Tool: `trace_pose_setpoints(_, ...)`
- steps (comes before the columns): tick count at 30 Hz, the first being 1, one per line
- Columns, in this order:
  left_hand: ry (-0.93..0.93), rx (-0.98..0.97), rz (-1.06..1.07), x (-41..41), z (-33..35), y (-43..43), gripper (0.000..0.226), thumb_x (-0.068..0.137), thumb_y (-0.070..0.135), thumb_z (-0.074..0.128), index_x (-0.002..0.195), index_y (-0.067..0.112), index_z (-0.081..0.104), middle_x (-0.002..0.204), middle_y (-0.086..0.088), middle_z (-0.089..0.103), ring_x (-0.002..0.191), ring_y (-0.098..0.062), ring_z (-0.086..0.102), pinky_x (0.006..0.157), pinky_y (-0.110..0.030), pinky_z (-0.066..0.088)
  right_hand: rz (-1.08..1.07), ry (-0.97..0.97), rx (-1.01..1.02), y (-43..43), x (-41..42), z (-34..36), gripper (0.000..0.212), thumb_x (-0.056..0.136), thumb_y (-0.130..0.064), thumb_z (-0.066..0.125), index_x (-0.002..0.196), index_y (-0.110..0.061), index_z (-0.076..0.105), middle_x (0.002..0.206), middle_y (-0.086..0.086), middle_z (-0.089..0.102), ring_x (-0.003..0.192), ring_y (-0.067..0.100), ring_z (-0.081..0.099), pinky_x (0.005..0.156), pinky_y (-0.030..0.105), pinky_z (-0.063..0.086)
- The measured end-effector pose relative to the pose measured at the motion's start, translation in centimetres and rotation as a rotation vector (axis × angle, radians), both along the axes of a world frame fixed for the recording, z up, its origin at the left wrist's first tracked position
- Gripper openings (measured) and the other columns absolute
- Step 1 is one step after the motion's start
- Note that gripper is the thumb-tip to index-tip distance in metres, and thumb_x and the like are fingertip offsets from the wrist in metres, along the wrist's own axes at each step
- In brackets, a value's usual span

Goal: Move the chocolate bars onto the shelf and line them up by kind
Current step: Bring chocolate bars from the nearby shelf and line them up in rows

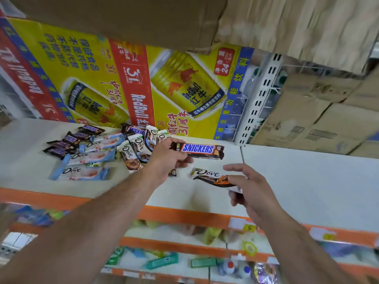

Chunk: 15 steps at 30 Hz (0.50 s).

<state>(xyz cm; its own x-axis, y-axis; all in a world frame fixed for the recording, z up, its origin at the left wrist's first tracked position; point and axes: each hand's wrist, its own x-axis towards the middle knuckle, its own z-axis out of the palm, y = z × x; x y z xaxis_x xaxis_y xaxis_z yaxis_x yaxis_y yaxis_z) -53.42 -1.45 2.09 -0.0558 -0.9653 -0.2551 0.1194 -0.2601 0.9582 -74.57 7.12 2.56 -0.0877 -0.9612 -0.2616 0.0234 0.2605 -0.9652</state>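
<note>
My left hand (pixel 166 160) grips the left end of a brown Snickers bar (pixel 200 151) just above the white shelf (pixel 297 181). My right hand (pixel 249 186) pinches the right end of a Dove bar with an orange and brown wrapper (pixel 207 175) over the shelf's middle. To the left lies a loose pile: several small Snickers bars (pixel 69 140), light blue Dove bars (pixel 82 173) and brown-white Dove bars (pixel 133 154). Another Snickers bar (pixel 134 130) leans at the back of the pile.
A yellow Red Bull carton (pixel 123 83) stands at the back of the shelf under brown cardboard boxes (pixel 307 111). A white slotted upright (pixel 260 101) divides the shelf. Orange-edged lower shelves (pixel 184 218) hold other goods.
</note>
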Motion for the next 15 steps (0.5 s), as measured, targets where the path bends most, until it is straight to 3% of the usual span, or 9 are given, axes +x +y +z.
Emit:
trace_pose_setpoints(2,0.012,0.007,-0.026,-0.4,-0.4,0.8,0.032,0.088,-0.016,0.055,0.109,0.007,0.055,0.094,-0.023,0.069,0.074,-0.032,0.071,0.066,-0.035,0.059,0.002,-0.075,0.026,1.8,-0.1,0.2,0.021,0.094,-0.001,0.055,0.090,-0.009,0.074,0.083,0.015,0.066,0.053,0.025,0.047,0.051,0.032,0.044)
trace_pose_setpoints(4,0.026,0.006,-0.056,-1.1,-0.9,1.7,0.031,0.088,-0.016,0.054,0.105,0.009,0.055,0.092,-0.022,0.068,0.071,-0.031,0.071,0.062,-0.033,0.058,0.039,-0.105,0.031,3.6,-0.4,0.3,0.015,0.091,-0.001,0.062,0.100,-0.006,0.072,0.080,0.014,0.062,0.061,0.024,0.054,0.056,0.035,0.047)
trace_pose_setpoints(8,0.036,0.015,-0.127,-3.0,-1.9,3.5,0.031,0.088,-0.016,0.052,0.102,0.011,0.054,0.086,-0.018,0.068,0.066,-0.028,0.071,0.060,-0.032,0.057,0.082,-0.012,0.031,7.1,-1.0,0.1,0.046,0.074,0.013,0.072,0.113,-0.010,0.066,0.075,0.011,0.059,0.064,0.028,0.059,0.067,0.039,0.051)
trace_pose_setpoints(11,0.056,0.022,-0.166,-4.7,-2.4,4.7,0.032,0.087,-0.017,0.052,0.099,0.012,0.055,0.083,-0.017,0.069,0.063,-0.027,0.071,0.058,-0.030,0.057,-0.132,0.169,-0.016,8.6,-1.5,-0.8,0.031,0.078,0.009,0.072,0.102,-0.010,0.067,0.067,0.012,0.060,0.056,0.026,0.057,0.063,0.039,0.052)
trace_pose_setpoints(15,0.064,0.013,-0.234,-7.0,-2.6,6.2,0.032,0.087,-0.017,0.053,0.100,0.012,0.056,0.087,-0.018,0.069,0.066,-0.029,0.071,0.060,-0.031,0.059,-0.325,0.187,-0.111,10.3,-3.0,-0.8,0.010,0.084,0.000,0.068,0.086,-0.009,0.067,0.058,0.009,0.057,0.050,0.021,0.044,0.053,0.034,0.039)
